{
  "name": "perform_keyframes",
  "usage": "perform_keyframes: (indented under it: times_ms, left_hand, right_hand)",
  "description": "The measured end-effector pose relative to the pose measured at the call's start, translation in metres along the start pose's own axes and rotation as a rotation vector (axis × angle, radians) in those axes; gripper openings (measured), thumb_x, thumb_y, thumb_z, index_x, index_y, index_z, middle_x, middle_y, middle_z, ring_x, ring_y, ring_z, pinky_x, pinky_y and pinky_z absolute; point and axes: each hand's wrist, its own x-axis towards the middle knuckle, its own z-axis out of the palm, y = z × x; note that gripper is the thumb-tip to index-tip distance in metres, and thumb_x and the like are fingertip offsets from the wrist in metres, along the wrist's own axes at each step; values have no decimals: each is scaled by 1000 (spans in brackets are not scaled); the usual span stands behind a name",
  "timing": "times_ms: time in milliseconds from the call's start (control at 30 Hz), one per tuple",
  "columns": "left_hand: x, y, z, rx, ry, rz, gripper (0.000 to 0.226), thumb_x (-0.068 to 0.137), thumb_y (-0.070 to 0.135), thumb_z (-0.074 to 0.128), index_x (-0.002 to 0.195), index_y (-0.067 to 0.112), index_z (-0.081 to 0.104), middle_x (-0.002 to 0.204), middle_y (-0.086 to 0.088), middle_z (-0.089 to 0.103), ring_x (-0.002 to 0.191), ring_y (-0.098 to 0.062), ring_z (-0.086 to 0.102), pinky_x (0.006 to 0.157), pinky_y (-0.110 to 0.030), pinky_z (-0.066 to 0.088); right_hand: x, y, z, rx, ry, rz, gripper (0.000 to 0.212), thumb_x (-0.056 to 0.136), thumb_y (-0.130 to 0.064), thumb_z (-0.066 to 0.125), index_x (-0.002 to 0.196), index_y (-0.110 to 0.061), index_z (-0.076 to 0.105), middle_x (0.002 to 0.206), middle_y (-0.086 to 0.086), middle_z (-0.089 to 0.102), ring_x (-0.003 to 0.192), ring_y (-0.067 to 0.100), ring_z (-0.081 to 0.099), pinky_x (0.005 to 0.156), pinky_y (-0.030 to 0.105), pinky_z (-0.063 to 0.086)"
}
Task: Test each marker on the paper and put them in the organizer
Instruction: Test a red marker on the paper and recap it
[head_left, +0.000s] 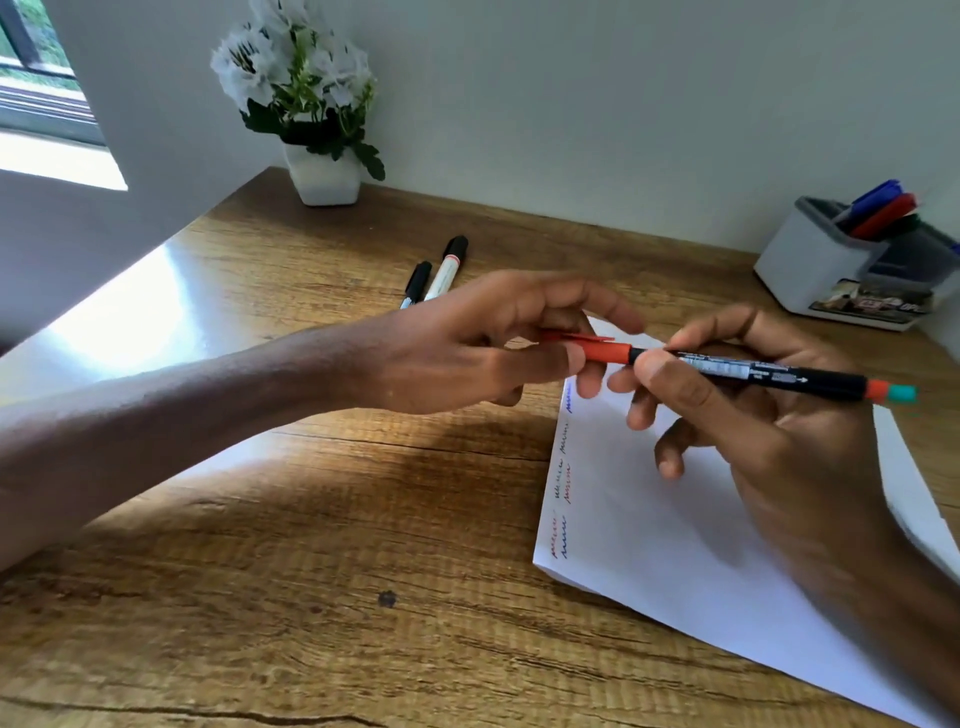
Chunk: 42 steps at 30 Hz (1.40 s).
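Above the white paper (691, 525) I hold a black-barrelled marker (779, 375) level; it has a red cap (602, 351) and a red-and-teal end. My left hand (467, 343) pinches the red cap, which sits on the marker. My right hand (753, 415) grips the barrel between thumb and fingers. Short wavy test strokes in several colours run down the paper's left edge. Two black-capped markers (439, 273) lie on the desk behind my left hand. The grey-and-white organizer (815, 260) at the far right holds a blue and a red marker upright.
A wooden desk (311, 571) stands against a white wall. A white pot of white flowers (322, 176) sits at the back. A window is at the far left, and sunlight glares on the desk's left part.
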Motion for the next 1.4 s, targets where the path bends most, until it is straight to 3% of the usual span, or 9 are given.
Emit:
perform_keyframes:
  times_ms: [167,400,600,700,867,1000,1133,1233,1400]
  left_hand:
    - [6,16,-3,-32,-135,78,37,102,10,54,139,6,53,93,-3,75,54,-37,43,45,-29,36]
    - [7,14,-1,-120,-169,108,40,100,6,56,140,3,53,88,-10,76,45,-20,35,41,-24,29]
    - [9,15,-2,-177,-172,122,42,99,4,55,141,2,52,88,-11,74,47,-23,31,41,-25,25]
    - [11,12,-3,-199,-68,73,33,96,10,60,128,1,62,89,-12,75,50,-33,31,42,-28,22]
    - [11,10,-9,-119,204,76,21,87,24,71,101,9,73,77,-5,74,49,-16,40,43,-25,27]
    - [17,13,-5,-104,310,122,19,88,19,73,101,6,73,79,-10,75,49,-13,48,44,-24,32]
    - [37,31,13,-19,351,206,21,85,23,75,95,4,74,81,-8,75,51,1,57,50,-10,42]
    - [56,45,22,-11,356,202,22,86,27,78,101,12,74,88,-3,77,63,-5,65,55,-18,49]
    - [95,49,34,-6,200,130,44,83,19,83,122,21,63,107,0,74,97,-14,72,76,-31,60]
  right_hand:
    - [3,7,-3,41,31,12,23,72,-15,80,83,2,68,67,13,70,50,22,56,39,26,44]
    - [3,16,-12,-6,-51,-103,16,74,-14,82,82,-7,70,75,23,69,46,27,60,42,27,47]
    - [6,14,-9,8,-42,-113,16,73,-8,80,84,-5,69,78,6,75,50,22,64,42,26,48]
    - [13,8,-11,-32,-13,-112,19,74,-10,82,88,-3,73,82,6,76,58,23,66,44,28,51]
    - [18,-2,-30,-92,126,-82,13,82,-16,80,95,-15,80,88,1,79,71,16,69,59,29,58]
    - [23,0,-43,-415,128,-152,13,85,-17,82,98,-18,82,92,-10,80,87,9,75,77,30,61]
    - [23,-2,-46,-600,31,-203,17,88,-23,79,105,-25,81,99,-24,75,93,-10,69,79,10,52]
    - [28,-5,-55,-697,4,-209,13,93,-25,73,104,-24,81,86,-31,69,84,-16,64,71,2,42]
    - [63,-18,-104,-648,221,-122,21,91,-15,76,108,-25,67,87,-16,72,77,-9,67,71,14,53]
